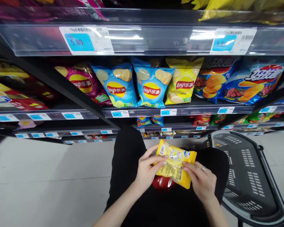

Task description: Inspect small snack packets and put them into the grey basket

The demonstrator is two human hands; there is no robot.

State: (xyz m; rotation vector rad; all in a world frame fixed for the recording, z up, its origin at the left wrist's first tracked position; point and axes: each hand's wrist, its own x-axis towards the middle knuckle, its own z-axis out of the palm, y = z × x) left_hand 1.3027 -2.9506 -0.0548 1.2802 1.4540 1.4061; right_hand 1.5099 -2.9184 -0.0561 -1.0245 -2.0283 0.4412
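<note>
Above my lap, both hands hold a yellow snack packet point(174, 170), its printed back turned up towards me. My left hand point(148, 165) pinches the packet's left side with thumb and fingers. On the right side, my right hand point(201, 178), with a ring on one finger, grips it between thumb and fingers. A shiny red thing point(163, 183) shows just below the packet, partly covered by it; I cannot make out its kind.
In front, a shelf point(137, 111) holds blue chip bags point(152, 83), a yellow chip bag point(183, 83) and a magenta chip bag point(85, 83). An upper shelf edge point(156, 41) carries price tags. A dark shopping basket point(248, 170) stands on the floor at my right.
</note>
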